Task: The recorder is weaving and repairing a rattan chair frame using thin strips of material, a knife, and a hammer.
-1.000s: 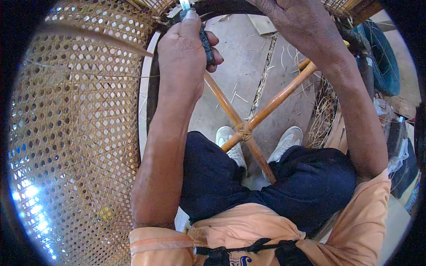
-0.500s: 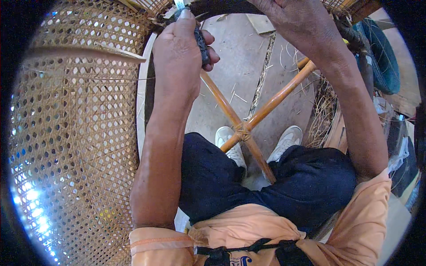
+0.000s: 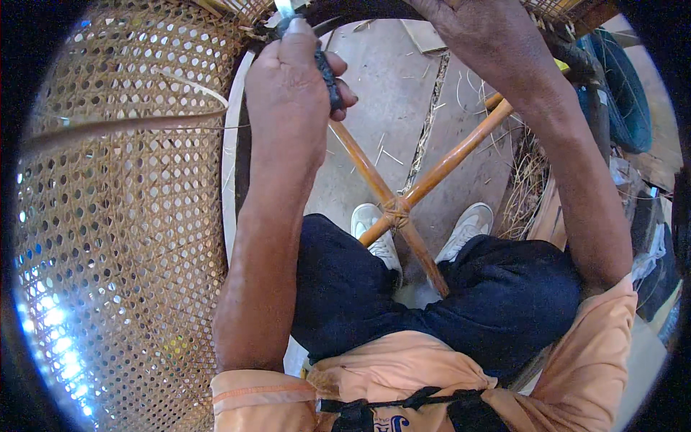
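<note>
My left hand [image 3: 288, 83] is wrapped round the dark, rough handle of a knife [image 3: 329, 81], thumb pressed near the base of its pale blade. The blade points up toward the top edge, close to a dark curved frame [image 3: 367, 10]. My right hand [image 3: 482, 36] reaches to the top edge at right; its fingertips are cut off, so what they hold cannot be seen. Left of my left wrist, a brown strip [image 3: 129, 124] with a pale curled end lies across woven cane webbing [image 3: 144, 237].
Crossed rattan poles [image 3: 396, 209], bound at the middle, stand between my legs and shoes. Thin shavings lie on the floor [image 3: 374, 79], with a heap of cane strands [image 3: 525, 180] at right. A teal netted object [image 3: 622, 101] sits beyond my right forearm.
The brown strip over the webbing has shifted down, and its pale end now curls upward. The knife has tilted slightly, showing more blade. Both hands stay almost in place.
</note>
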The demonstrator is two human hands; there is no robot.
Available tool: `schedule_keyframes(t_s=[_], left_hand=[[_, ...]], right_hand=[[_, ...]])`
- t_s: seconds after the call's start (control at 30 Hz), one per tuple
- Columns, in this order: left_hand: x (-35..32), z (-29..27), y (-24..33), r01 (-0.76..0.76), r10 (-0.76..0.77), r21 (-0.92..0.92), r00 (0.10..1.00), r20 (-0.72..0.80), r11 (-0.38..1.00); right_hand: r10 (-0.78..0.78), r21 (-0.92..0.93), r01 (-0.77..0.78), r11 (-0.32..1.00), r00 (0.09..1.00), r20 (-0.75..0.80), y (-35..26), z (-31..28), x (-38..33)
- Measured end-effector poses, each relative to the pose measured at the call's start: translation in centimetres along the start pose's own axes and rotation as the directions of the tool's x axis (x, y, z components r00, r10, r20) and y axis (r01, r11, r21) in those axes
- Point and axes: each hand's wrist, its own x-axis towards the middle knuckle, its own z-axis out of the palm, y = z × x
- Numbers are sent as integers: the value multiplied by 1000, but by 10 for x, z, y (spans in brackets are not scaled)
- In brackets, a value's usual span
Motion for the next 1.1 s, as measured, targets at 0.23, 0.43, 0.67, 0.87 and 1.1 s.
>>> schedule_keyframes(t_s=[0.23,0.43,0.67,0.87,1.1], left_hand=[[3,3,6,-2,1,-44,1000,-23,999],[2,8,7,27,-28,-34,999,-21,999],[-3,-1,-6,46,-47,43,998,29,998],[0,-4,-7,0,-1,40,1000,30,999],[1,2,-5,7,-8,30,999,41,1000]], right_hand=[[-157,7,158,987,985,-77,20,21,8],[-157,58,163,985,983,-93,22,26,11],[-93,-18,92,996,993,-67,30,17,6],[-33,21,33,999,999,-15,25,15,5],[-55,-11,55,998,998,-7,19,11,0]])
